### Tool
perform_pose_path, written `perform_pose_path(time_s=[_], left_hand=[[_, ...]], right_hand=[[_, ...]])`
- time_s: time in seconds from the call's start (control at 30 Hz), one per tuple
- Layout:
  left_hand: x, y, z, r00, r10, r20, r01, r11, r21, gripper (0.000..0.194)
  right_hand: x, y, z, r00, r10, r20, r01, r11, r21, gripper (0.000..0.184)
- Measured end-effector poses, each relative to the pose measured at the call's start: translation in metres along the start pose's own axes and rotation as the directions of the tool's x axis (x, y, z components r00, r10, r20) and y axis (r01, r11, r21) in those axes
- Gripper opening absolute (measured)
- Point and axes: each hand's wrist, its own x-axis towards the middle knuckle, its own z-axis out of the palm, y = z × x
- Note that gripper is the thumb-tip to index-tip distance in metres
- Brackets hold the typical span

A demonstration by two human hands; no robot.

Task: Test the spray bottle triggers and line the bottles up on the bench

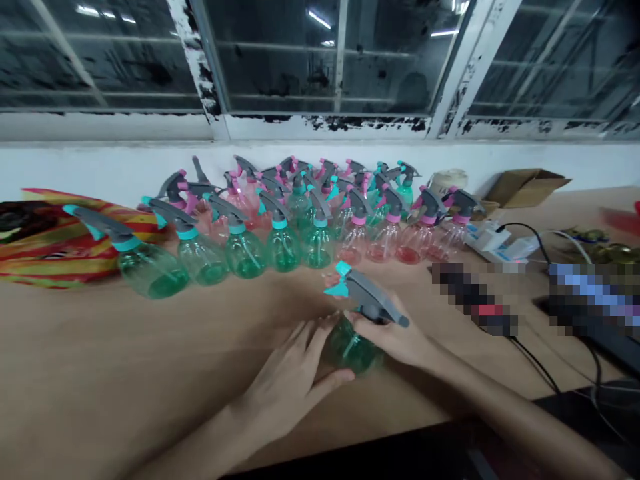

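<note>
A green see-through spray bottle (356, 350) stands near the front edge of the table, between both my hands. Its grey spray head (373, 293) has a turquoise nozzle and trigger that point to the left. My left hand (295, 373) wraps the bottle's left side, thumb low and fingers at the shoulder. Around the neck, just under the spray head, my right hand (395, 337) is closed; some of its fingertips show behind the turquoise trigger. The collar is mostly covered by that hand.
Behind stand rows of green spray bottles (250, 257) and pink spray bottles (384, 247) against the wall. A striped bag (65, 250) lies at left. Rightward are an open cardboard box (525, 189), a white power strip (500, 247), cables and a blurred-out dark object (470, 297).
</note>
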Motion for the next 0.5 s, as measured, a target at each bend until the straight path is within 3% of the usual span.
perform_pose_path(time_s=[0.23,0.33,0.43,0.5], left_hand=[[-0.02,-0.031,0.025,0.999,-0.027,0.029,0.023,0.99,0.142,0.063],[-0.022,-0.035,0.03,0.999,0.0,0.05,-0.009,0.986,0.169,0.061],[-0.018,-0.036,0.032,0.999,0.013,0.051,-0.022,0.983,0.184,0.06],[-0.014,-0.036,0.035,0.998,0.013,0.057,-0.024,0.98,0.197,0.06]], right_hand=[[0.001,0.007,-0.013,0.997,0.079,-0.027,-0.078,0.997,0.008,0.018],[0.003,0.004,-0.015,0.994,0.106,0.035,-0.107,0.993,0.045,0.024],[0.008,0.001,-0.016,0.992,0.077,0.105,-0.085,0.994,0.074,0.029],[0.01,0.001,-0.016,0.997,0.035,0.074,-0.035,0.999,0.009,0.028]])
